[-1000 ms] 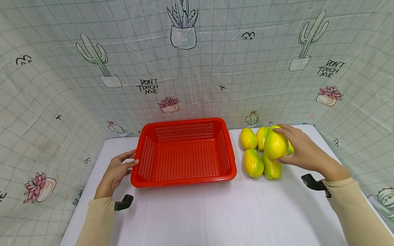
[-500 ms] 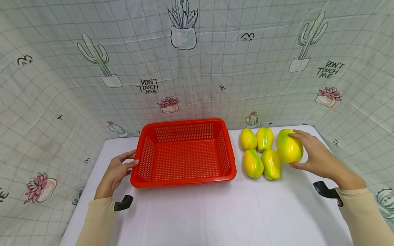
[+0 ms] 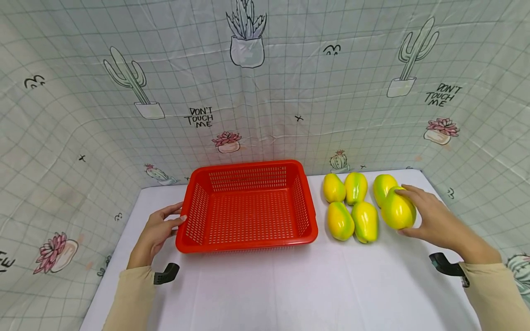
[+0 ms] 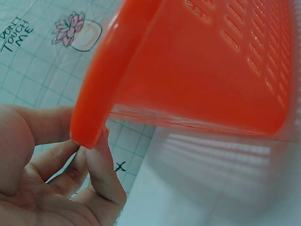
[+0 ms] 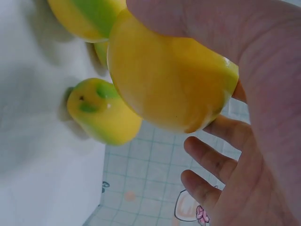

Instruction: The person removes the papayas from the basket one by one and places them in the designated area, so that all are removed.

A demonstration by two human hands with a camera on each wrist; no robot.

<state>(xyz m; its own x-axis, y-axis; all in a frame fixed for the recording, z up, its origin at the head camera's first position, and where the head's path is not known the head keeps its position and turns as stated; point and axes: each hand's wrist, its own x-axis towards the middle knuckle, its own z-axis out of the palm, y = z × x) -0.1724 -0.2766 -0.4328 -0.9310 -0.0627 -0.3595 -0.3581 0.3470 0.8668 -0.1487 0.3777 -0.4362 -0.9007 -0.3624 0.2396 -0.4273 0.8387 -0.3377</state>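
My left hand [image 3: 159, 225] pinches the left rim of a red plastic basket [image 3: 248, 244], a rectangular one with slotted walls and nothing in it. Up close in the left wrist view, thumb and fingers lie on either side of the rim [image 4: 101, 80]. On the right, my right hand [image 3: 439, 220] grips a yellow-green mango [image 3: 398, 211] between thumb and fingertips. It overlaps another mango [image 3: 384, 188] behind it; whether they touch, I cannot tell. In the right wrist view the held mango [image 5: 164, 80] covers part of the scene, with another mango [image 5: 103, 113] beyond it.
Between the basket and my right hand lie several more mangoes: two at the back [image 3: 334, 187] and two in front [image 3: 365, 222]. A white cloth [image 3: 290, 285] covers the table. Grid-patterned fabric [image 3: 281, 92] with cactus drawings hangs behind and at both sides.
My right hand has carried a mango rightward away from the group, then toward the front. The mango behind the held one has come into view. The left hand and basket have stayed put.
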